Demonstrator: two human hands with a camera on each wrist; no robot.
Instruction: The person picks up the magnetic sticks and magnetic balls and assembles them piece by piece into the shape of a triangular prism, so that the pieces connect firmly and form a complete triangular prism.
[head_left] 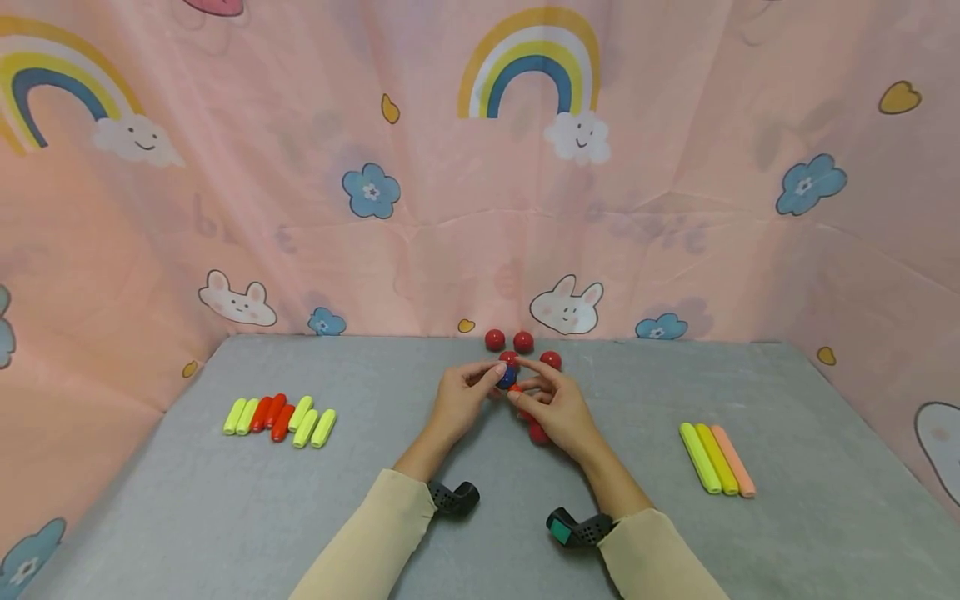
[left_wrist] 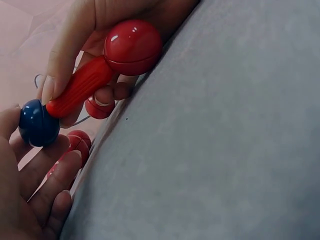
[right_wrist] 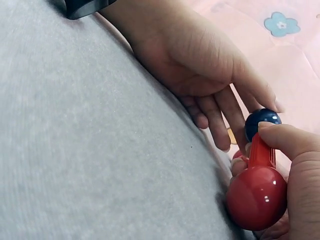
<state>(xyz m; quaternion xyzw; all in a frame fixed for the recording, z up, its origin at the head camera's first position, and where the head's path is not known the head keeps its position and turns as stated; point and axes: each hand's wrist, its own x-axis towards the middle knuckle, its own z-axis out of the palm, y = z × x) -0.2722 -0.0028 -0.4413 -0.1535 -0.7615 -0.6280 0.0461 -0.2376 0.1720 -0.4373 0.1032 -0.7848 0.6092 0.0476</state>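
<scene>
My left hand (head_left: 456, 404) pinches a glossy blue ball (left_wrist: 37, 124) between thumb and fingers. My right hand (head_left: 564, 410) grips a short orange-red rod (left_wrist: 82, 86), its thumb lying near the end that meets the blue ball. At the rod's other end sits a red ball (right_wrist: 257, 198), low by the table surface. Both hands meet at the middle of the table towards the back. Fingers partly cover the joint between rod and blue ball, so how firmly they fit cannot be seen. More red balls (head_left: 523, 342) lie just behind and around the hands.
Short yellow-green rods (head_left: 306, 427) and short orange-red rods (head_left: 276, 410) lie grouped on the left of the grey table (head_left: 187, 517). Three longer rods, including a yellow one (head_left: 716, 458), lie side by side on the right. A pink patterned cloth (head_left: 435, 250) hangs behind the table.
</scene>
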